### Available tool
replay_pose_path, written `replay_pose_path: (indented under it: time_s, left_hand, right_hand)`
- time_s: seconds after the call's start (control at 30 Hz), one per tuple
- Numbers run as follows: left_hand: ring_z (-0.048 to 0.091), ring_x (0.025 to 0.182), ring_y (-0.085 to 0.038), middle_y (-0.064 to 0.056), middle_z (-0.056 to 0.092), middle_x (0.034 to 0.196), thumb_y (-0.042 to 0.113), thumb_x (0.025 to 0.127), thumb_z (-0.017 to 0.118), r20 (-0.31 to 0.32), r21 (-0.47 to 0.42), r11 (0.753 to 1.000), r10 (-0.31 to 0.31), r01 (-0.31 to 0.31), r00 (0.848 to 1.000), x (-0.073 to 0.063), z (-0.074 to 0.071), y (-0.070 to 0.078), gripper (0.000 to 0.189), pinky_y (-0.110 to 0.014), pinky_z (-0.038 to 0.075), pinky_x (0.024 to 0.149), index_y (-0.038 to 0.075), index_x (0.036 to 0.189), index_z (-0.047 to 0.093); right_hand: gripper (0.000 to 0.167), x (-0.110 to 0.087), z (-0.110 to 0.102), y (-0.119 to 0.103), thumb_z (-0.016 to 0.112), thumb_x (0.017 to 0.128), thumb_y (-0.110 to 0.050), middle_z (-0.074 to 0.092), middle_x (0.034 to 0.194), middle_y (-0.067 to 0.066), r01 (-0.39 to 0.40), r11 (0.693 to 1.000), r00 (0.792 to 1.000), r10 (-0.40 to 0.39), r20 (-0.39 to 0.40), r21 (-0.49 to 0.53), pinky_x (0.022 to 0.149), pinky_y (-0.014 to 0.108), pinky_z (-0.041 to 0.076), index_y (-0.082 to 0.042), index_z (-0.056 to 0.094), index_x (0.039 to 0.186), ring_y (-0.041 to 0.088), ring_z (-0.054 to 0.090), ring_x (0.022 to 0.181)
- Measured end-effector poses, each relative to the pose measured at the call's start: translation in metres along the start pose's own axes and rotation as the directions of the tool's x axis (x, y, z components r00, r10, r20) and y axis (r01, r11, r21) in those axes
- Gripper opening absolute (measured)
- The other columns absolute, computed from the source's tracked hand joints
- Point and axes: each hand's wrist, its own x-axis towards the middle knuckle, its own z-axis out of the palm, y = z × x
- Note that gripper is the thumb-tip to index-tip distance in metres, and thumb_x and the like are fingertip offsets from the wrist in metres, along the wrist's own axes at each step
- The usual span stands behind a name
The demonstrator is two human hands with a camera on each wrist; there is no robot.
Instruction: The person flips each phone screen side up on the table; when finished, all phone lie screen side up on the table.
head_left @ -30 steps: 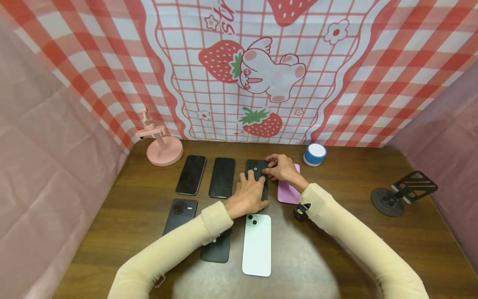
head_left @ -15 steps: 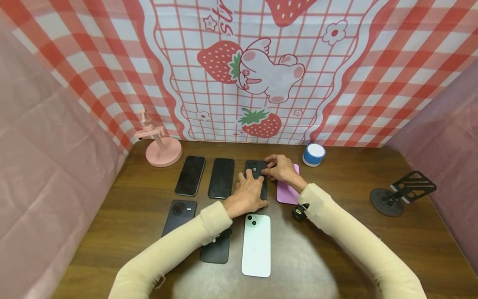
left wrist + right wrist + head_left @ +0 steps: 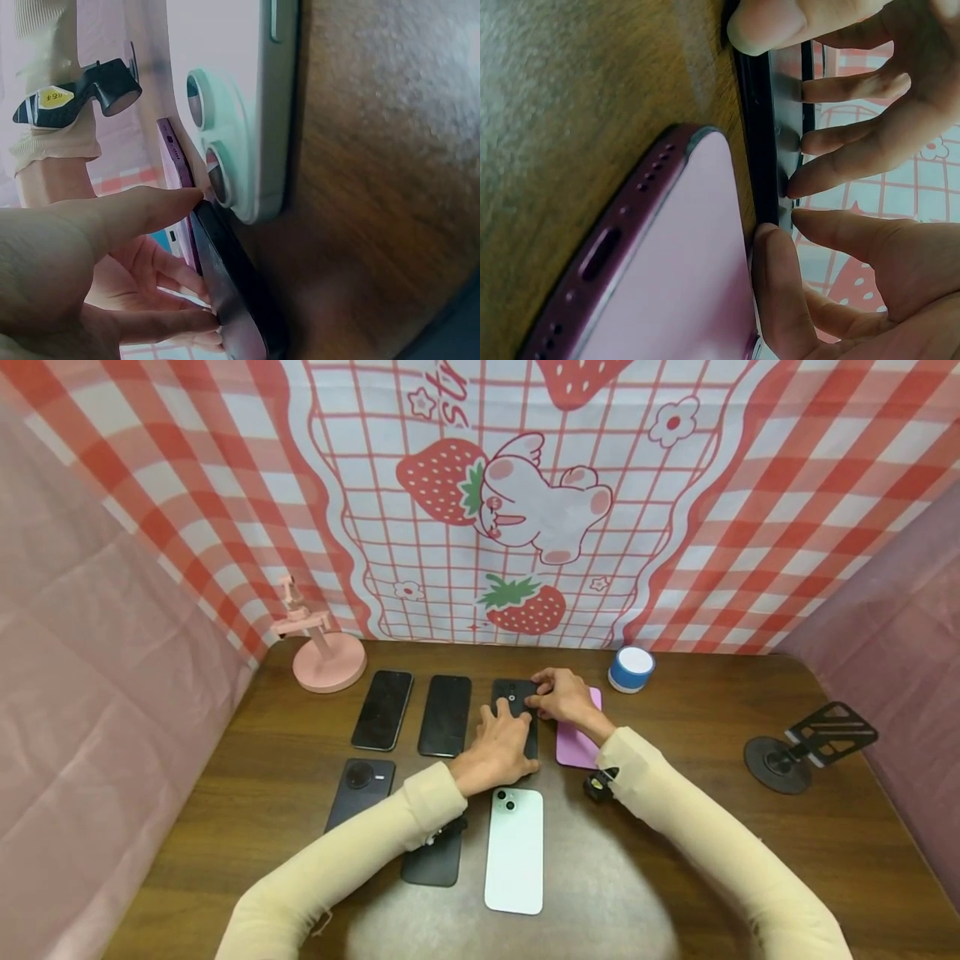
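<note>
A black smartphone lies face down on the table, its camera end away from me. Over its lower part spreads my left hand, fingertips touching the back and thumb at the near edge, as the left wrist view shows. At the far right corner, my right hand pinches the same phone; in the right wrist view the thumb lies along its side edge. A pink-purple smartphone lies partly under the right hand. Nearest to me is a mint-green smartphone, back up.
Two dark phones lie to the left in the back row. In front are a big-camera phone and a black phone, partly under the left sleeve. A pink stand, blue-white cylinder and black stand surround them.
</note>
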Motion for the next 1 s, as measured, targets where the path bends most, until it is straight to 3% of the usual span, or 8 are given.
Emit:
replay_pose_path:
  time_s: [0.23, 0.63, 1.0]
  left_hand:
    - [0.05, 0.118, -0.047, -0.031, 0.047, 0.143, 0.042, 0.086, 0.085, 0.013, -0.031, 0.999, 0.02, -0.02, 1.0, 0.001, 0.001, -0.001, 0.077, -0.047, 0.058, 0.092, 0.007, 0.148, 0.056]
    - [0.045, 0.134, -0.054, -0.032, 0.038, 0.155, 0.043, 0.092, 0.079, 0.042, -0.139, 0.99, 0.025, -0.019, 0.999, -0.001, -0.001, -0.006, 0.081, -0.055, 0.056, 0.098, 0.009, 0.157, 0.045]
    - [0.038, 0.144, -0.06, -0.031, 0.031, 0.162, 0.044, 0.093, 0.074, 0.058, -0.267, 0.964, 0.031, -0.014, 0.998, -0.006, -0.004, -0.011, 0.086, -0.065, 0.049, 0.107, 0.015, 0.163, 0.035]
  right_hand:
    - [0.046, -0.001, -0.002, 0.001, 0.076, 0.094, -0.011, 0.071, 0.116, 0.025, 0.002, 1.0, 1.0, -0.002, 0.0, 0.001, 0.064, 0.027, 0.062, 0.0, 0.063, 0.136, 0.006, 0.067, 0.06]
    - [0.044, -0.004, -0.004, 0.002, 0.068, 0.099, -0.007, 0.07, 0.108, 0.022, 0.011, 0.992, 1.0, -0.014, 0.027, 0.122, 0.062, 0.031, 0.062, 0.0, 0.058, 0.141, 0.011, 0.066, 0.063]
    - [0.047, -0.01, -0.011, 0.002, 0.067, 0.1, -0.007, 0.068, 0.104, 0.016, 0.014, 0.975, 0.999, -0.025, 0.046, 0.22, 0.062, 0.03, 0.061, -0.002, 0.054, 0.145, 0.009, 0.065, 0.062]
